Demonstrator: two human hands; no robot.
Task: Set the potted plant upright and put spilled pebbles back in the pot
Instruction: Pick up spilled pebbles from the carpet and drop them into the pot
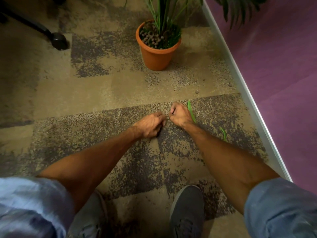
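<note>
The terracotta pot (155, 55) stands upright on the carpet at the top centre, with green stems rising from it and brown pebbles (152, 38) inside. A few loose pebbles (197, 91) lie on the carpet to the right of the pot, nearer to me. My left hand (151, 125) rests knuckles-up on the carpet, its fingers curled down to the floor. My right hand (178, 114) is a closed fist just beside it, almost touching. Whatever is inside either hand is hidden.
A fallen green leaf (191, 111) lies just behind my right fist, another leaf piece (223, 133) beside my right forearm. A white skirting edge (240, 86) and purple wall run along the right. A chair caster (59, 41) stands at top left. My grey shoe (187, 210) is below.
</note>
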